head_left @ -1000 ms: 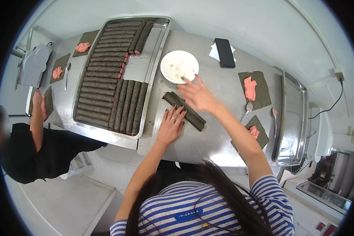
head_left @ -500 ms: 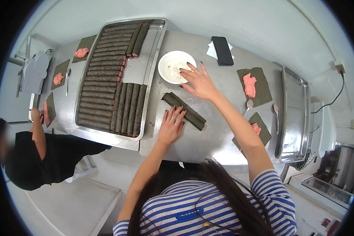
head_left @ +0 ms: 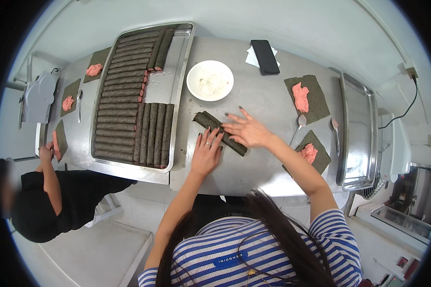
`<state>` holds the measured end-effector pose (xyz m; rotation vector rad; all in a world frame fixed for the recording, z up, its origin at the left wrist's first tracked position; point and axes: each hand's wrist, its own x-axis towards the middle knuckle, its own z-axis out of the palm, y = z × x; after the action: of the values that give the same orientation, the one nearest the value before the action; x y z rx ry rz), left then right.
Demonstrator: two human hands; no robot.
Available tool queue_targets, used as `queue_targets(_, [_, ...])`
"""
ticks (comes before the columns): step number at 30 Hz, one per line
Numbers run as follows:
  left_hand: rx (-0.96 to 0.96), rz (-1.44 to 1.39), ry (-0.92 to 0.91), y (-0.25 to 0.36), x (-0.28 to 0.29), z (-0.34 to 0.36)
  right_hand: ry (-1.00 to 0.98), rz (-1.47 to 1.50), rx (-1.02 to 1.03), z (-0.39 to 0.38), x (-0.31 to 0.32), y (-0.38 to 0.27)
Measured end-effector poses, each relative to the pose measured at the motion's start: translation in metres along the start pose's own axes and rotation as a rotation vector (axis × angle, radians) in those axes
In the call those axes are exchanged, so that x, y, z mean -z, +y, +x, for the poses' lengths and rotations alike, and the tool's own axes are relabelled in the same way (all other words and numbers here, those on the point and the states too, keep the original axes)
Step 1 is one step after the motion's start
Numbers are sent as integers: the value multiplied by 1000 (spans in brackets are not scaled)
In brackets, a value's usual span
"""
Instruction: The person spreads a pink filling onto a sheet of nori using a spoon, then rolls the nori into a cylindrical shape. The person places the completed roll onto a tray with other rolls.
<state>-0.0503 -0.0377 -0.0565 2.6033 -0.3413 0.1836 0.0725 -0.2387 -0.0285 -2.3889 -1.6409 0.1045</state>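
Observation:
On the steel table lies a dark seaweed roll [head_left: 235,145], set slantwise in front of me, with a flap along its far side. My left hand [head_left: 207,150] rests on its near side, fingers stretched out over the seaweed. My right hand [head_left: 248,130] reaches over the roll's right part, fingers spread, the fingertips at the far edge. Just beyond the roll stands a white bowl [head_left: 210,80] with a little pale, wet-looking stuff in it. Left of it, a large metal tray [head_left: 179,52] holds many finished seaweed rolls with pink ends.
Right of me lie seaweed sheets [head_left: 319,100] with pink paste, two spoons [head_left: 335,136] and a steel tray [head_left: 357,134]. A phone [head_left: 265,57] rests on paper at the back. At far left, a co-worker's hands [head_left: 46,151] handle another seaweed sheet with paste.
My right hand has moved from the white bowl down to the seaweed roll. My left hand has stayed on the roll. The view has shifted slightly.

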Motion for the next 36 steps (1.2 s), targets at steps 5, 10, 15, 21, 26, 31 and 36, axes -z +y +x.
queue_targets(5, [3, 11, 1, -1, 0, -2, -108, 177, -92, -17, 31, -4])
queue_targets(10, [5, 6, 3, 0, 2, -1, 304, 21, -163, 47, 35, 30])
queue_targets(15, [3, 3, -5, 3, 5, 1, -108, -164, -217, 100, 41, 54])
queue_targets(21, [9, -1, -11, 0, 2, -1, 102, -26, -88, 62, 36, 39])
queue_targets(26, [6, -10, -2, 1, 1, 0, -94, 88, -26, -29, 7, -4])
queue_targets(31, [14, -3, -11, -1, 0, -1, -296, 239, -87, -59, 35, -12])
queue_targets(36, [13, 16, -7, -1, 1, -1, 160, 79, -112, 22, 41, 26])
